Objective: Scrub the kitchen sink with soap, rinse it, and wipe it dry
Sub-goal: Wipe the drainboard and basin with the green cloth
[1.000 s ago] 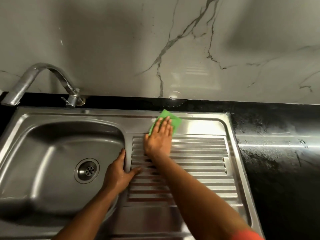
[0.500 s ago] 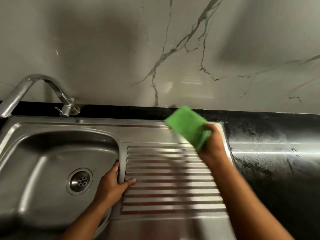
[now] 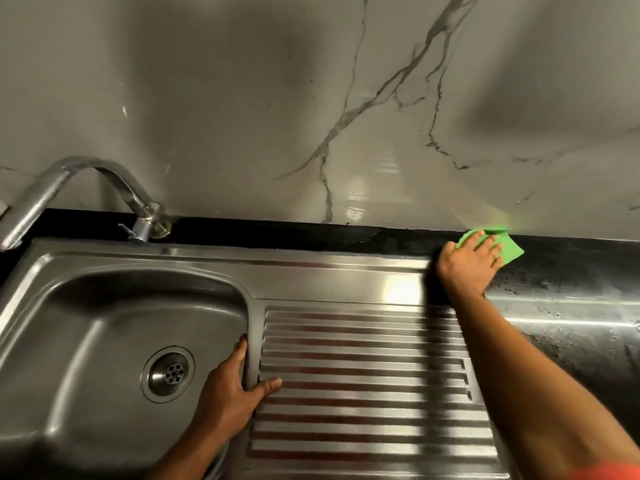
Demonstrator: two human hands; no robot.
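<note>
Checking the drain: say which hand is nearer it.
Left. Left hand rests on the sink rim beside the drain; right hand presses the cloth on the far counter.

Left hand (image 3: 230, 386) palm down, thumb splayed rightward and index finger straight (remaining fingers hidden), forearm entering from the lower edge; right arm extended far forward, right hand (image 3: 469, 265) flat, fingers (image 3: 486, 245) straight and spread.
</note>
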